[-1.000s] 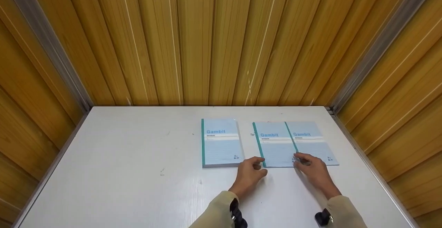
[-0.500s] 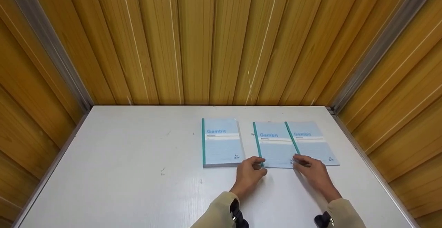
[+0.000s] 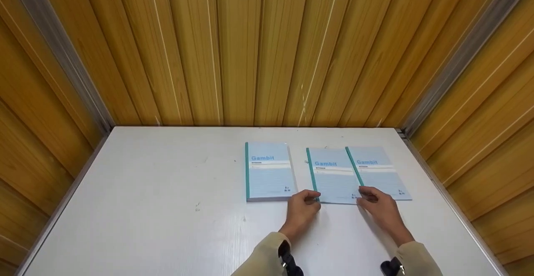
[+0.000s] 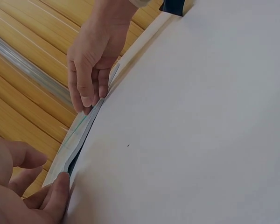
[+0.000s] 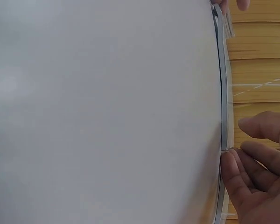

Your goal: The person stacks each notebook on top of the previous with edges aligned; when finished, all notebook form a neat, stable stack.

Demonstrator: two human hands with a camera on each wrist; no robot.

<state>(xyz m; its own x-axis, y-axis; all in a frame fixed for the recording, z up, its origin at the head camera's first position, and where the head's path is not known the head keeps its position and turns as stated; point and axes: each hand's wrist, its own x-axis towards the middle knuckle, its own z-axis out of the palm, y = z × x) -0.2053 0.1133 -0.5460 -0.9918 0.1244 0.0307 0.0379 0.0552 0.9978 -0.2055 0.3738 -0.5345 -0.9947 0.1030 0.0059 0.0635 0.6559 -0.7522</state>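
A light-blue notebook [image 3: 333, 184] with a green spine and "Gambit" on its cover lies in the middle of three places. My left hand [image 3: 302, 211] pinches its near left corner, thumb below and fingers on top. At the near right corner, my right hand [image 3: 381, 209] pinches it too. Seen low in the left wrist view, the notebook's near edge [image 4: 86, 133] bows up slightly off the table beside my left thumb [image 4: 60, 189]. Against its right side lies a second notebook [image 3: 377, 171], its green spine partly covered by my right fingers.
A thicker stack of the same notebooks [image 3: 270, 175] stands to the left, right beside my left hand. All lie on a white table [image 3: 158, 192]. Wood-patterned panels [image 3: 233, 50] with grey corner posts enclose its back and sides.
Both hands keep their places at the middle notebook's near corners. Its near edge has shifted very slightly toward me, and the head view has tilted a little.
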